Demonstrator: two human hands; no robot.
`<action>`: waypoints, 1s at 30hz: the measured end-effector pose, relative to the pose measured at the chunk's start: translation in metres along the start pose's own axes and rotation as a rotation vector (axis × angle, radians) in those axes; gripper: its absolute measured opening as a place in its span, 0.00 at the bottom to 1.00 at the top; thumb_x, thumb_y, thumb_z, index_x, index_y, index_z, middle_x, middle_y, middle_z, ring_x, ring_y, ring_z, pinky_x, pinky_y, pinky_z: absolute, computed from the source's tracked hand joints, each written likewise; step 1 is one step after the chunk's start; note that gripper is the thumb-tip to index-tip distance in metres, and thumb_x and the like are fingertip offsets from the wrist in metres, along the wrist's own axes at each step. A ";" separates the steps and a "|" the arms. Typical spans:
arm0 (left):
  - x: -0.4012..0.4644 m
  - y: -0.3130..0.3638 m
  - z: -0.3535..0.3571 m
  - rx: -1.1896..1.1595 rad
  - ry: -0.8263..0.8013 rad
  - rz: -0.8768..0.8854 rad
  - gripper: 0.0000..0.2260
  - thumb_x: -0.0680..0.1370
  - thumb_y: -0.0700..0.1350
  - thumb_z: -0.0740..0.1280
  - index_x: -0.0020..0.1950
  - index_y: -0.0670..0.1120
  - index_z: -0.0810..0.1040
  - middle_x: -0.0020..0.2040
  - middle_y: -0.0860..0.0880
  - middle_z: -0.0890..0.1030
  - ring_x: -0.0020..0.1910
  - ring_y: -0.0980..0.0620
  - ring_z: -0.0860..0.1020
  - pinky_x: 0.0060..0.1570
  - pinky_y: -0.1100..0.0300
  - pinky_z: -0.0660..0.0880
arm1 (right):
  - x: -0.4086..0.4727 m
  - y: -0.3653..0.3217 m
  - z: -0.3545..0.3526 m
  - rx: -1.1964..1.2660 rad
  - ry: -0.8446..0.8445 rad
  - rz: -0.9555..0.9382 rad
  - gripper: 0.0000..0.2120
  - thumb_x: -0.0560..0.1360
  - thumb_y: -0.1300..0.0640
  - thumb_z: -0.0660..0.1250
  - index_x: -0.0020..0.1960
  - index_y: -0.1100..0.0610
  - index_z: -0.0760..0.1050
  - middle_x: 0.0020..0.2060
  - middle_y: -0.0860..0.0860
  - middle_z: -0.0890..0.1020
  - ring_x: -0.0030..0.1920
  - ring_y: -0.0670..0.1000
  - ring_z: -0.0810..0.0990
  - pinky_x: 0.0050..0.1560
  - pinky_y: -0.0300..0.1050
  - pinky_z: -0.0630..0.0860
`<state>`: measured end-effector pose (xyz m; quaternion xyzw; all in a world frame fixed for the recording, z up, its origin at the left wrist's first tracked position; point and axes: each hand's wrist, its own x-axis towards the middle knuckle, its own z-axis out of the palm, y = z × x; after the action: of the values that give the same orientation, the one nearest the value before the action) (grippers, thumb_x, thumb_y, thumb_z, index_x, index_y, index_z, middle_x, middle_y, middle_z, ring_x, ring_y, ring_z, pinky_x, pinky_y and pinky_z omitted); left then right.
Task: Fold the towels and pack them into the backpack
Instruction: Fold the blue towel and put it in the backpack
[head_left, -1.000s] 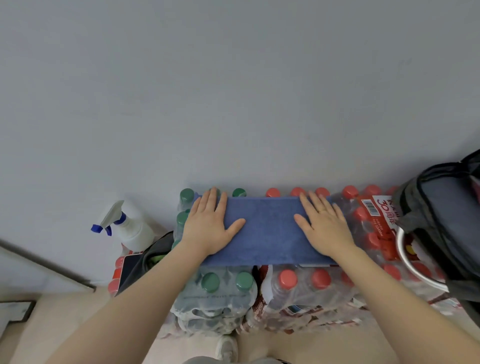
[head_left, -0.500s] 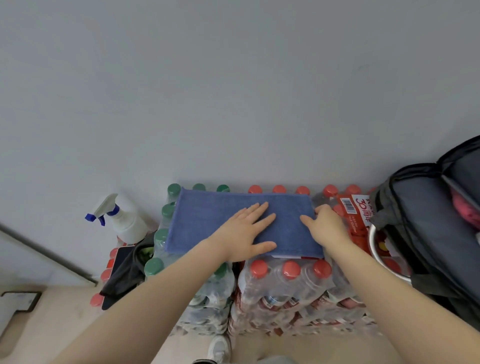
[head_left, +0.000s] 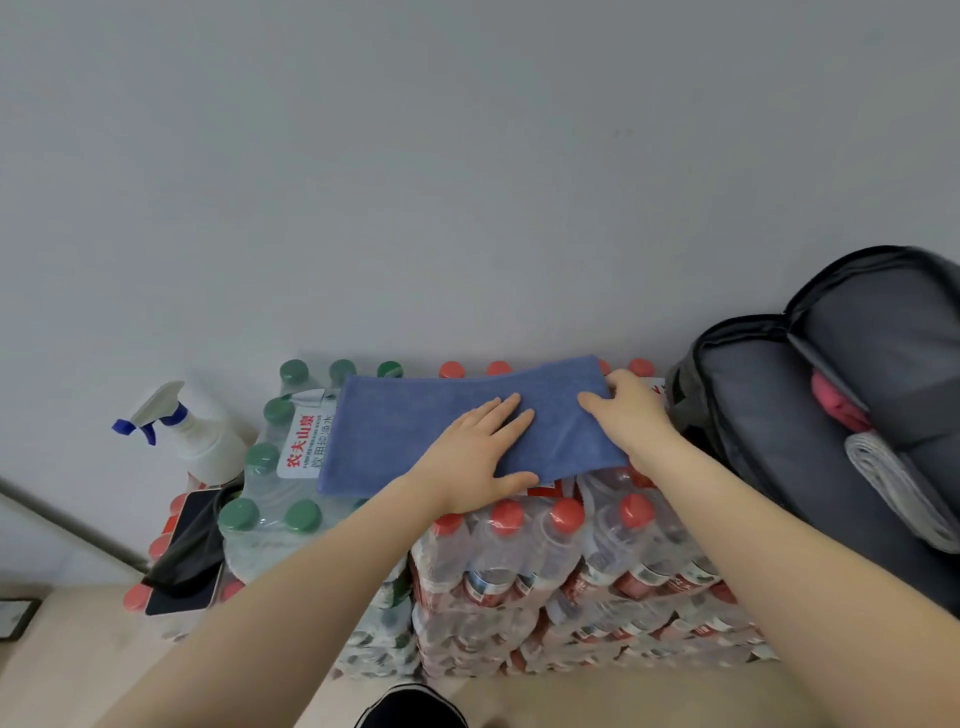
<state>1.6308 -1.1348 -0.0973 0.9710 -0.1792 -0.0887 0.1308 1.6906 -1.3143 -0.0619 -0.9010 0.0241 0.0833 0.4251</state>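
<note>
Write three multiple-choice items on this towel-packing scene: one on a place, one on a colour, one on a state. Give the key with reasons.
1. The towel lies on:
A. packs of bottled water
B. the floor
C. the backpack

2. The towel being handled is:
A. white
B. blue
C. pink

3. The backpack is:
A. zipped shut
B. unzipped and open
C. upside down on the floor

Key:
1 A, it rests across the bottle packs.
2 B, blue cloth lies under the left hand, and the right hand grips its right edge.
3 B, its flap stands open, showing a pink item inside.
</note>
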 end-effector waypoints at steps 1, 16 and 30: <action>0.005 0.008 0.001 0.005 -0.008 0.022 0.32 0.78 0.61 0.55 0.76 0.50 0.46 0.78 0.49 0.44 0.76 0.50 0.45 0.75 0.54 0.44 | 0.000 0.003 -0.009 -0.066 0.030 -0.023 0.06 0.76 0.58 0.63 0.49 0.60 0.71 0.41 0.52 0.75 0.44 0.54 0.74 0.41 0.45 0.68; -0.007 -0.015 -0.020 -0.558 0.193 -0.160 0.20 0.82 0.42 0.54 0.74 0.44 0.58 0.73 0.46 0.65 0.71 0.50 0.64 0.63 0.71 0.55 | -0.016 -0.041 0.039 -0.270 -0.054 -0.230 0.10 0.75 0.57 0.62 0.54 0.58 0.73 0.43 0.55 0.80 0.43 0.57 0.78 0.39 0.45 0.70; 0.014 -0.061 -0.026 -0.412 0.184 -0.014 0.15 0.80 0.36 0.56 0.64 0.40 0.74 0.63 0.43 0.76 0.64 0.46 0.71 0.61 0.68 0.59 | -0.017 -0.035 0.064 -0.453 -0.086 -0.335 0.22 0.79 0.52 0.55 0.72 0.57 0.62 0.71 0.53 0.66 0.71 0.54 0.64 0.69 0.46 0.62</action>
<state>1.6693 -1.0797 -0.0922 0.9290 -0.1380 -0.0356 0.3416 1.6692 -1.2433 -0.0719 -0.9601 -0.1625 0.0535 0.2213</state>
